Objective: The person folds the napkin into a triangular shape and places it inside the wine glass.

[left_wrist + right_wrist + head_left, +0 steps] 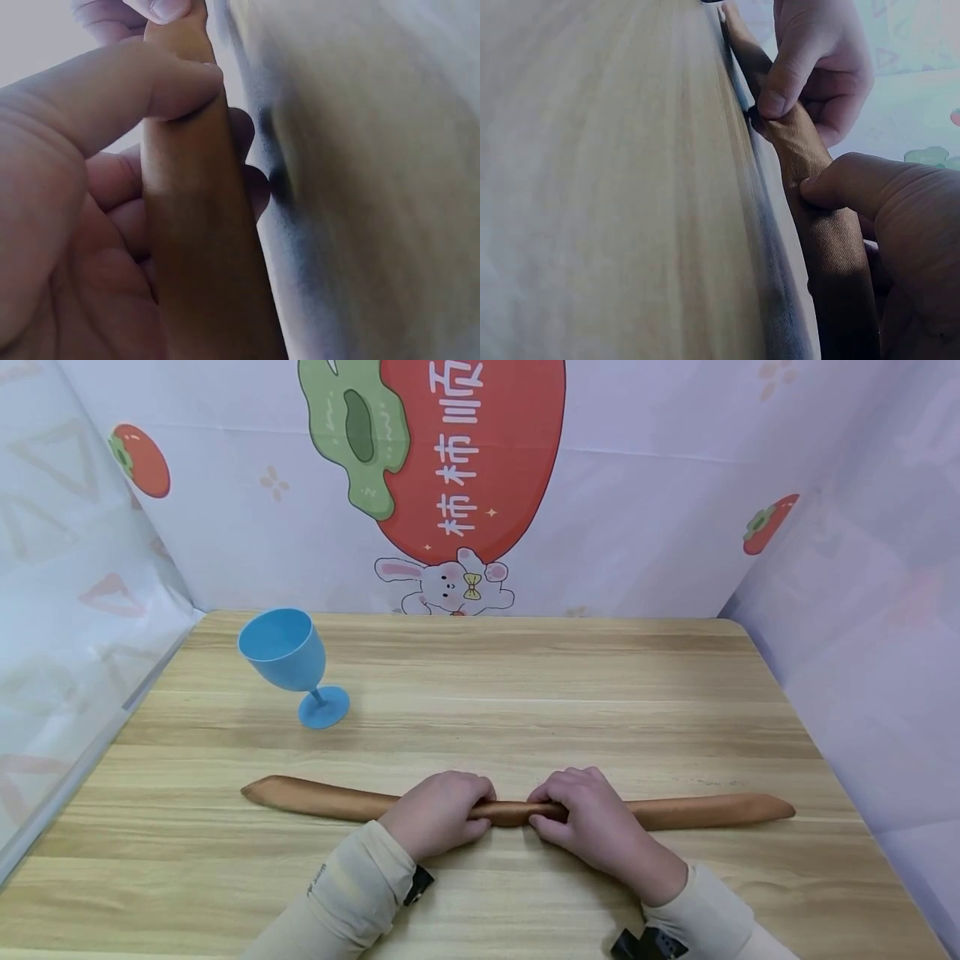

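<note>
A brown satin scarf [330, 799], folded into a long narrow strip with pointed ends, lies from left to right across the table. Near its middle my left hand [442, 814] pinches it, thumb on the near side and fingers on the far side. Just to the right, my right hand [592, 822] grips the strip the same way, and a short stretch of cloth shows between the two hands. In the left wrist view the thumb presses flat on the scarf [199, 240], fingertips showing past its other edge. The right wrist view has both thumbs on the scarf [832, 247].
A blue plastic goblet [288, 652] stands upright at the back left of the wooden table [540, 693]. Behind the table hangs a white printed cloth [637, 527], with more pale sheeting on both sides.
</note>
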`<state>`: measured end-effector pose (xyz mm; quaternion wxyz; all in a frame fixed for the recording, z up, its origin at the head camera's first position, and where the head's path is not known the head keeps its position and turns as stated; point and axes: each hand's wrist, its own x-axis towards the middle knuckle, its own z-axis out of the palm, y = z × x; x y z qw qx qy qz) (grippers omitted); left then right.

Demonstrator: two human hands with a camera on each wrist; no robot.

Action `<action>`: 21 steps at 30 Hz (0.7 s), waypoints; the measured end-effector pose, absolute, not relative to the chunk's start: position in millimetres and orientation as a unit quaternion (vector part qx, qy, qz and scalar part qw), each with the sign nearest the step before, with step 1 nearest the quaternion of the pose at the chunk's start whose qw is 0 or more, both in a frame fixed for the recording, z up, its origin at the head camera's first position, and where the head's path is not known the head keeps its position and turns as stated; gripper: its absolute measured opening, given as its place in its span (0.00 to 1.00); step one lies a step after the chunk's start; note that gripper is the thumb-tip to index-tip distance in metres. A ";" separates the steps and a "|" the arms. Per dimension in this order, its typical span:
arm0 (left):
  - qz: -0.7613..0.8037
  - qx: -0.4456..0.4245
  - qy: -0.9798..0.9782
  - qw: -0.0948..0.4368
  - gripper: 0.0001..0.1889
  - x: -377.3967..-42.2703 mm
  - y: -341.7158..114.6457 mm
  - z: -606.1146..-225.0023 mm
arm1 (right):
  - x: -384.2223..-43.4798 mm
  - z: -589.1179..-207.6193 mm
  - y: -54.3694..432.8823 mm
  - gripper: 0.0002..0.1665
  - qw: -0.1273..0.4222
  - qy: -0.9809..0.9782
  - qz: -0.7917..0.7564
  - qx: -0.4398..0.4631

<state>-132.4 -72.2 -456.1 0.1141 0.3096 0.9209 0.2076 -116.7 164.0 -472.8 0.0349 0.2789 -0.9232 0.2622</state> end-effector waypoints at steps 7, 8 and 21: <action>0.210 0.310 0.918 0.131 0.02 -130.5 -71.7 -453.9 | -116.7 -472.2 168.2 0.09 0.054 -0.920 0.251 0.295; 0.211 0.311 0.918 0.131 0.02 -130.6 -71.8 -453.7 | -116.7 -471.8 168.7 0.10 0.059 -0.920 0.250 0.296; 0.295 0.324 0.887 0.148 0.02 -131.8 -75.2 -447.3 | -122.7 -468.9 172.1 0.18 0.206 -0.895 0.269 0.291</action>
